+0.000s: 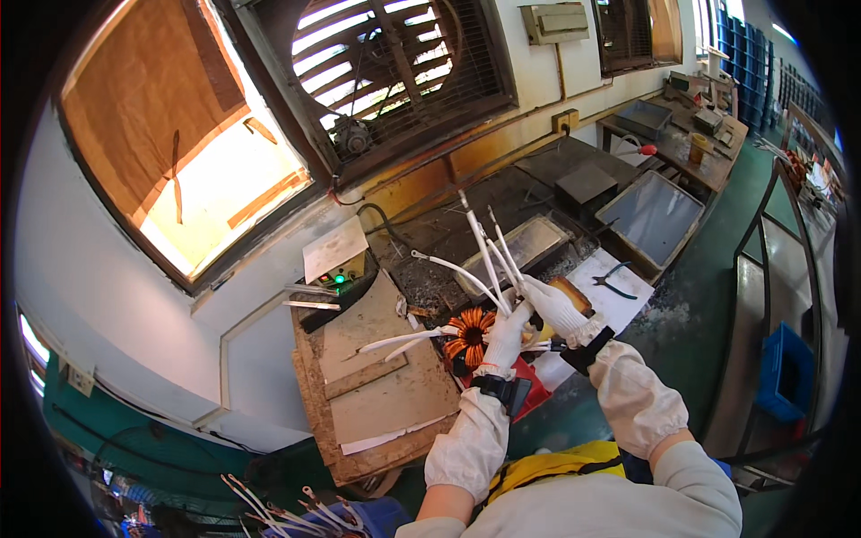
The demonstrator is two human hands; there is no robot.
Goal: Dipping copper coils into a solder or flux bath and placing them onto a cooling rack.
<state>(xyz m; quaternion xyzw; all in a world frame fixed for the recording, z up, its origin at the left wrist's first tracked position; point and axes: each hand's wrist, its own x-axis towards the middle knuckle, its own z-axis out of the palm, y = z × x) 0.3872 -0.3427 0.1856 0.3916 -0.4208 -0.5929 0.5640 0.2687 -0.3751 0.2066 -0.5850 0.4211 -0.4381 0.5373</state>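
Observation:
Both my hands wear white gloves and are close together over the bench. My left hand (507, 337) is closed around the lower part of several white-sleeved leads (495, 269), beside a toroidal coil (456, 342) wound with copper-orange wire. My right hand (556, 307) closes on the same leads just above and to the right. The leads fan upward, and one bends left to a metal ring terminal (418, 255). Other white leads (395, 342) stretch left from the coil over the board. Under my hands a red object (533, 393) shows in part.
Pliers with dark handles (615, 282) lie on white paper at the right. Behind are a shallow tray (529, 251) and a liquid-filled basin (659, 220). A small box with a green light (341, 276) stands left. More leads (287, 518) stick out of a blue bin (381, 516).

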